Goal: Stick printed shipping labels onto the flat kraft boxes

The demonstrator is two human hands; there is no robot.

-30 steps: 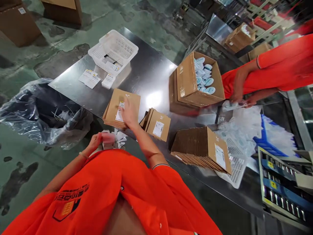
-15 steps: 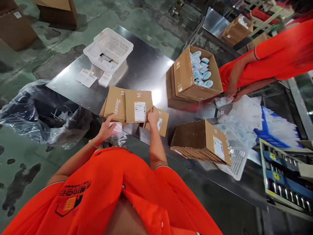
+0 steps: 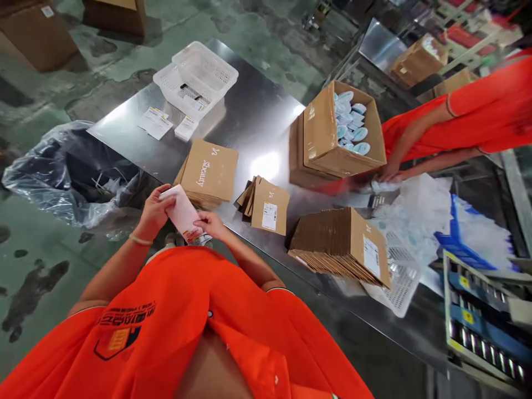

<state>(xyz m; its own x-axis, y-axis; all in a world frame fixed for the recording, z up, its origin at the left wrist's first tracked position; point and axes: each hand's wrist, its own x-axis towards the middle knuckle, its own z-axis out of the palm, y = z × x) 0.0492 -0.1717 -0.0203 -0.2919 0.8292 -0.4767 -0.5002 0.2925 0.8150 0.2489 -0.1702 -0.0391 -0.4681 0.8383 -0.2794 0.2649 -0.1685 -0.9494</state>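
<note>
**One stack of label sheets (image 3: pixel 182 213), held just short of the "beauty" carton pile (image 3: pixel 214 166)**

Between the hands, in front of the orange shirt (image 3: pixel 199 293), the label sheets slant with their long axis from upper left down to lower right, yellow-and-red print at the lower end. The left hand (image 3: pixel 154 213) is curled around the upper-left end, thumb and fingers closed on it. The right hand (image 3: pixel 211 224) pinches the lower-right edge by the print, fingertips together.

Ahead and slightly right, at the near edge of the steel table (image 3: pixel 245 133), lies the pile of flattened cartons, its top face bare of any label. The right hand is the nearer one, just beside the pile's near edge.

Right of that pile, apart from it, sits a smaller pile of labelled cartons (image 3: pixel 272 208). Beyond the "beauty" pile are a small stack of white labels (image 3: pixel 187 128) and the white perforated basket (image 3: pixel 197 80).
</note>
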